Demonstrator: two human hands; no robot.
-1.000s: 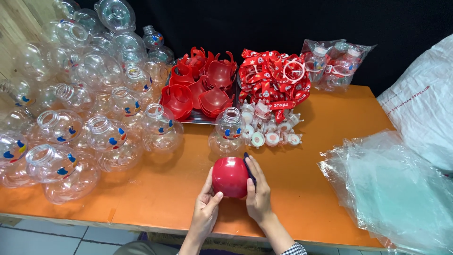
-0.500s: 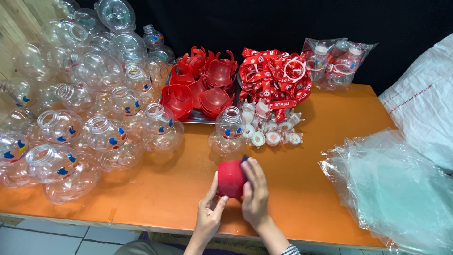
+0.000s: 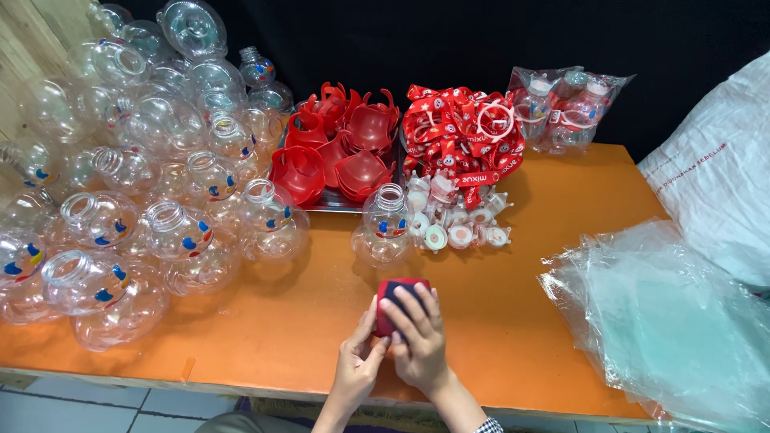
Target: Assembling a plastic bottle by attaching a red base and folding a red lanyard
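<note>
A small red cap piece (image 3: 399,298) with a dark inside shows between the two hands, held just above the orange bench (image 3: 305,337) near its front edge. The right hand (image 3: 417,337) lies over its top and right side, fingers curled down across it and closed on it. The left hand (image 3: 358,361) comes in from below and left, thumb and fingertips pressed against the piece's lower left side.

Just beyond stands a single clear round jar (image 3: 383,228), and beside it a cluster of small white caps (image 3: 457,224). To the left a heap of clear jars (image 3: 144,176) fills the bench. Farther back sit a tray of red cups (image 3: 337,152) and a pile of red straps (image 3: 461,136). Clear plastic bags (image 3: 658,313) lie at right.
</note>
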